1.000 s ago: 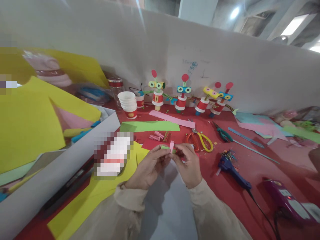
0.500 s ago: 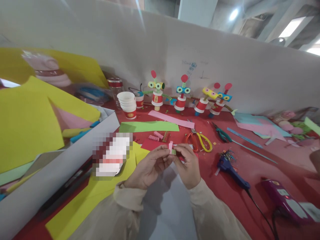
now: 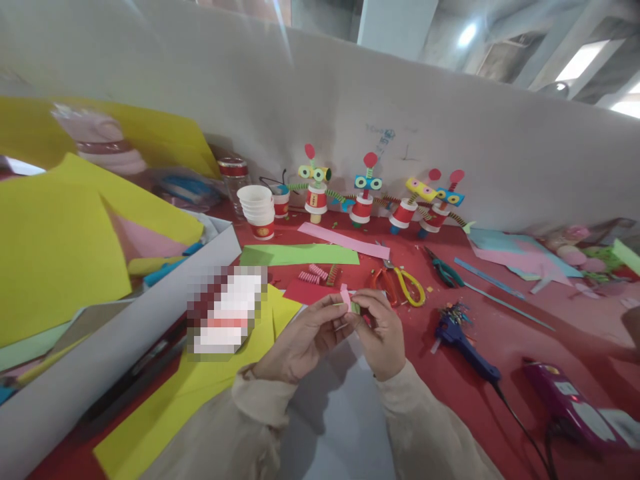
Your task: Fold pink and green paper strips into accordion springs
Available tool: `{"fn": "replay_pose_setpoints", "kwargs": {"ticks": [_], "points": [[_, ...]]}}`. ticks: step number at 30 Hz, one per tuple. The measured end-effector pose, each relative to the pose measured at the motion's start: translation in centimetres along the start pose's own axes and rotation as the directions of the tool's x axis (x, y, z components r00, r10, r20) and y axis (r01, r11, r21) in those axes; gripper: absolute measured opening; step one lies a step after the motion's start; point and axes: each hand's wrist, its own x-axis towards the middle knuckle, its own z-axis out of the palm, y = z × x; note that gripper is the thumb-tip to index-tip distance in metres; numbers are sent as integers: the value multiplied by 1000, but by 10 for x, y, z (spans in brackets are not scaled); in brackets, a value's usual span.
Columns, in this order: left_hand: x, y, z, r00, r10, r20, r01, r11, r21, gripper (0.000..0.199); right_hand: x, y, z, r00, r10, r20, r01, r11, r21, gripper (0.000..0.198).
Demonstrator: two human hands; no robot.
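Note:
Both my hands meet over the grey sheet (image 3: 335,413), with a small folded pink and green paper strip (image 3: 346,295) between them. My left hand (image 3: 313,333) pinches its left side, a pink end sticking up above the fingertips. From the right, my right hand (image 3: 383,331) closes thumb and fingers on the green folded part. Just beyond lie finished pleated paper springs, pink ones (image 3: 310,277) and a green-brown one (image 3: 333,274). Red-handled and yellow-handled scissors (image 3: 410,288) rest right behind my right hand.
Paper-cup figures (image 3: 362,209) line the wall beside stacked cups (image 3: 257,210). Pink (image 3: 345,240) and green (image 3: 300,254) strips lie in front. At right are pliers (image 3: 445,268), a blue glue gun (image 3: 467,347) and a purple corded device (image 3: 570,403). A white box (image 3: 150,313) stands left.
Both hands have shifted very slightly right with the strip, and its pink end now leans across the green part. Objects on the table have stayed in place.

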Motion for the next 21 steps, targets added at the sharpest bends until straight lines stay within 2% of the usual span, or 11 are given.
{"fn": "replay_pose_setpoints", "kwargs": {"ticks": [7,11,17,21], "points": [[0,-2,0,1000,-7,16,8,999,-33,13,-2,2,0,999,-22,-28,21,1000,-14,11],[0,-2,0,998,54,17,-54,998,-18,14,-3,3,4,998,1,-62,-3,1000,-25,12],[1,2,-2,986,155,-61,-148,983,106,17,-4,6,3,999,35,-22,-36,997,-61,22],[1,5,-6,967,242,-75,-217,942,255,21,-3,7,0,996,82,29,-82,997,-12,20]]}}
